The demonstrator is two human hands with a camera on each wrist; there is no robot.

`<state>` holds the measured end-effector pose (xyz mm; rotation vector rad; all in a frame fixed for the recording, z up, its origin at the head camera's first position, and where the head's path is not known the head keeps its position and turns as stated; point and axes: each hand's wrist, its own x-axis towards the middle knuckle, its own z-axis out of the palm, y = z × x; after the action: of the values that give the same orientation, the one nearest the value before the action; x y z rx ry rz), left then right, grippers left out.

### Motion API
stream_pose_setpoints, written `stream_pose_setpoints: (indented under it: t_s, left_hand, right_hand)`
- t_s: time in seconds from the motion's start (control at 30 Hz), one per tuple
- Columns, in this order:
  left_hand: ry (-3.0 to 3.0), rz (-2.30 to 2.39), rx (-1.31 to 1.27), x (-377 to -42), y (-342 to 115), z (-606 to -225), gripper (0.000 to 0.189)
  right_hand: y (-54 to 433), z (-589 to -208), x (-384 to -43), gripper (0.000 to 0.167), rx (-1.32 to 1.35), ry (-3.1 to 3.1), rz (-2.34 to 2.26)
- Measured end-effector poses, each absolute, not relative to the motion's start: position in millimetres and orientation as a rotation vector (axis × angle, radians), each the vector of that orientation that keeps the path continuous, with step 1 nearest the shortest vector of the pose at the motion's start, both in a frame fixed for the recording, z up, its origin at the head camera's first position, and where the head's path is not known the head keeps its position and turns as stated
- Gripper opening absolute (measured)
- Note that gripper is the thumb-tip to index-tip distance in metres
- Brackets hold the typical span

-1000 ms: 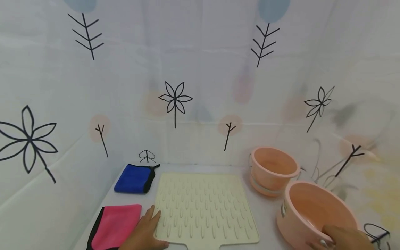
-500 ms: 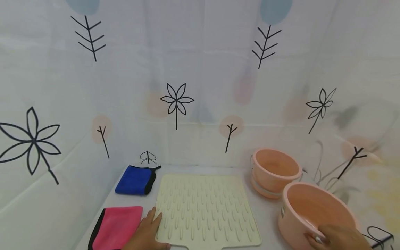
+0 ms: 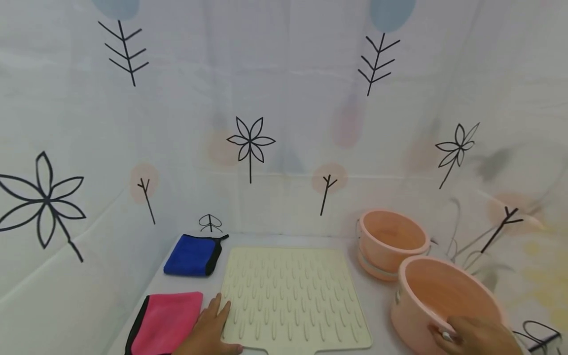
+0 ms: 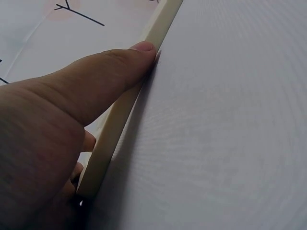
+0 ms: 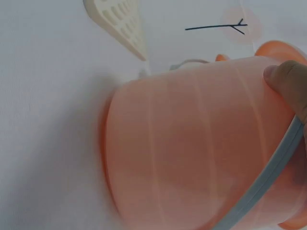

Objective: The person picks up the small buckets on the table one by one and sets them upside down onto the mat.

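Note:
A cream board (image 3: 290,298) with raised ridges and a handle tab at the front lies flat in the head view. My left hand (image 3: 205,325) rests at its near left corner, fingers spread along the left edge. In the left wrist view the thumb (image 4: 122,67) presses against the front edge of the board (image 4: 112,129). My right hand (image 3: 477,335) grips the near rim of a peach bucket (image 3: 412,315) at the right. The right wrist view shows the thumb (image 5: 290,84) on the outer wall of the bucket (image 5: 182,143), beside its grey handle (image 5: 268,177); the other fingers are mostly hidden.
A second peach bucket (image 3: 377,259) stands behind the held one, close to it. Left of the board lie a folded blue cloth (image 3: 188,256) with black trim and a pink one (image 3: 170,315). A patterned white curtain (image 3: 288,98) surrounds the table.
The right hand has shifted the front bucket slightly left, nearer the board. The left hand keeps its place at the board's corner.

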<state>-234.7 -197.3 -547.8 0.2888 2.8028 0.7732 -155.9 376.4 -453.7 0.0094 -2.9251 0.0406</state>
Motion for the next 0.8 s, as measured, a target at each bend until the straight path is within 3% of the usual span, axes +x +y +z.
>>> stream_pose_setpoints:
  t_s: [0.47,0.8]
  left_hand:
    - [2.794,0.766,0.266,-236.5,-197.4,-553.1,0.123]
    - [2.797,0.769,0.260,-236.5,-196.5,-551.5,0.125]
  right_hand:
    - [357.9,-468.6,-164.1,0.061,0.440,-2.095,0.173]
    - [326.7,-457.2,-149.7,0.057,0.198,-2.328,0.251]
